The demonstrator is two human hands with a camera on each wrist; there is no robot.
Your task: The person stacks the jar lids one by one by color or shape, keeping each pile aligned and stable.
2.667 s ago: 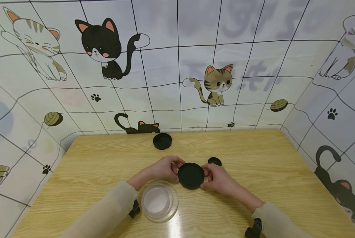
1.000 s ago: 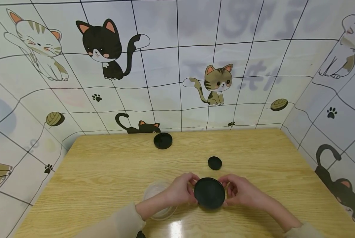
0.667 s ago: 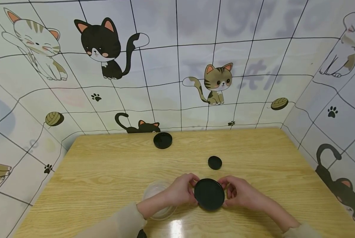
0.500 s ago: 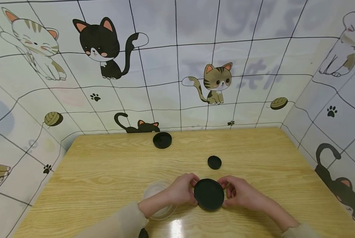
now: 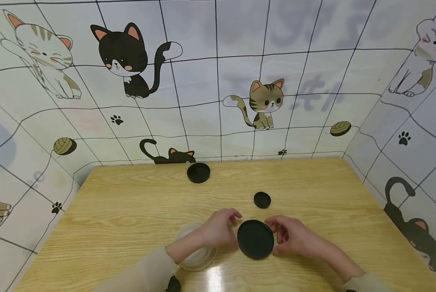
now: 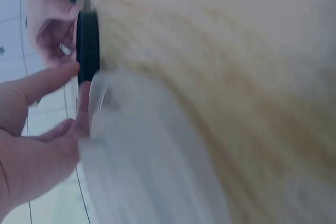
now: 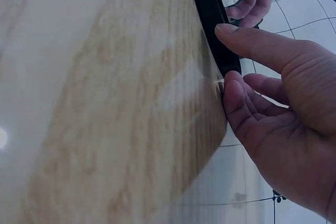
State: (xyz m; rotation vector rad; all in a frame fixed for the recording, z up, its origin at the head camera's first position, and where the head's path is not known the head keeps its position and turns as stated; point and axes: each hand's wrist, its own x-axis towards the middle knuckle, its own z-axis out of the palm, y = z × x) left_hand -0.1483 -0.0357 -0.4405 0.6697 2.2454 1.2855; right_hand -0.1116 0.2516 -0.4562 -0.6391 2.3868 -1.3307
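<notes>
A round, shallow black lid (image 5: 255,239) with a low rim lies on the table in front of me. My left hand (image 5: 219,230) is just left of it, thumb and fingers spread a little away from the rim and holding nothing. On the other side, my right hand (image 5: 299,237) has its thumb and fingertips at the lid's right edge. In the right wrist view the thumb overlaps the lid's black side (image 7: 210,14). Under my left forearm sits a clear round plastic container (image 5: 197,259), partly hidden.
A small black disc (image 5: 262,200) lies behind the lid. Another black lid (image 5: 198,173), its rim turned up, lies at the back edge of the wooden table (image 5: 130,202). A cloth wall with cat drawings (image 5: 203,81) stands behind and at both sides.
Both hands have brought the black lid nearer and slightly right, away from beside the small disc. In the last half second the left fingers have come off its rim; the right hand has stayed there.
</notes>
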